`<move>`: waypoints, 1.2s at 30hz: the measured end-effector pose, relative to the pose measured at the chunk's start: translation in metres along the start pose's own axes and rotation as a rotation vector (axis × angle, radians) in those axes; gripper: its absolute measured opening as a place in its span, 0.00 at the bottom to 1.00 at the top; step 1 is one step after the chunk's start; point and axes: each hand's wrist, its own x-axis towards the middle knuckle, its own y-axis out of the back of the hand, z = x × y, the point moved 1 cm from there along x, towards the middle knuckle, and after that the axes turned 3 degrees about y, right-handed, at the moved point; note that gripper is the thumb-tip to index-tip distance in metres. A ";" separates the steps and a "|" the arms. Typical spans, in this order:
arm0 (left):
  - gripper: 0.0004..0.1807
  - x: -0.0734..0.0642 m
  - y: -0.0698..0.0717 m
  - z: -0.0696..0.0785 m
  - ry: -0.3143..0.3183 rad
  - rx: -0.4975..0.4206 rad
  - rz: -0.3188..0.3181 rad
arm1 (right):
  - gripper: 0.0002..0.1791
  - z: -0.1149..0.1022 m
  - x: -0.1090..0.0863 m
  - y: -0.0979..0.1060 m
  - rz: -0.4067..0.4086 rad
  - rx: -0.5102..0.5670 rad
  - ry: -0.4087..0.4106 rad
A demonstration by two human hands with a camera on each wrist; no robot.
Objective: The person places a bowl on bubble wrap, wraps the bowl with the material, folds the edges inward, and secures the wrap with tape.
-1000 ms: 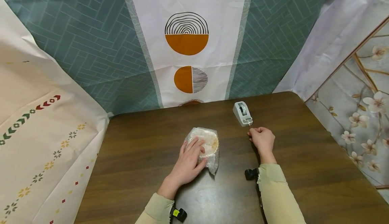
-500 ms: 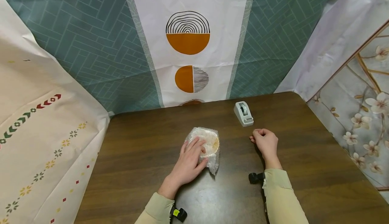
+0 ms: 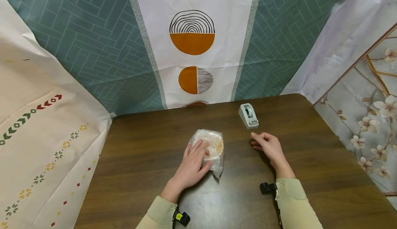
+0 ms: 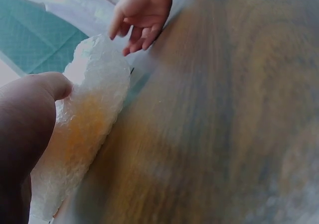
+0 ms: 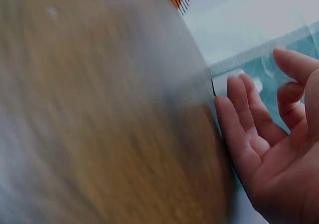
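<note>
A round thing with a yellowish rim lies in bubble wrap (image 3: 218, 165) on the table; its kind is hard to tell through the wrap. My left hand (image 3: 193, 167) rests on the bundle, fingers spread over its top and thumb along the near side. Seen from the left wrist, the thumb (image 4: 59, 84) touches the wrap. To the right, my right hand (image 3: 269, 148) hovers just in front of a white tape dispenser (image 3: 248, 117), apart from it. Its thumb and fingers are parted. A faint clear sheen shows by the thumb tip (image 5: 281, 55); I cannot tell whether it is tape.
The brown wooden table (image 3: 139, 153) ends at a green and white patterned curtain (image 3: 198, 60) behind. Flowered cloth (image 3: 366, 129) hangs at the right and cream printed cloth (image 3: 46, 136) at the left. Each wrist carries a black camera (image 3: 266, 188).
My right hand has drawn back from the dispenser, where it pinched a clear strip of tape; no strip now spans between them. Its thumb and fingers have since parted. My left hand stays on the bundle.
</note>
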 end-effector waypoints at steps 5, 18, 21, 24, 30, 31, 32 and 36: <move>0.10 0.001 -0.001 0.000 -0.013 -0.003 0.008 | 0.24 -0.007 -0.004 -0.013 -0.051 -0.031 0.071; 0.11 0.002 0.003 0.000 -0.005 0.008 -0.006 | 0.24 -0.042 -0.013 -0.058 -0.182 -0.006 0.250; 0.11 0.002 0.003 0.000 -0.010 0.000 0.000 | 0.25 -0.048 -0.014 -0.070 -0.220 -0.009 0.254; 0.11 0.002 0.003 0.000 -0.013 -0.004 0.004 | 0.26 -0.051 -0.014 -0.083 -0.237 -0.038 0.231; 0.11 0.001 0.002 -0.001 -0.013 0.003 0.012 | 0.28 -0.053 -0.009 -0.110 -0.189 -0.293 0.267; 0.11 0.001 0.002 -0.001 -0.015 0.004 0.013 | 0.28 -0.053 -0.008 -0.113 -0.173 -0.357 0.282; 0.11 0.001 0.001 -0.002 -0.019 0.003 0.017 | 0.28 -0.053 -0.008 -0.116 -0.161 -0.419 0.298; 0.12 0.001 0.000 -0.002 -0.021 0.008 0.012 | 0.26 -0.054 -0.009 -0.126 -0.138 -0.584 0.349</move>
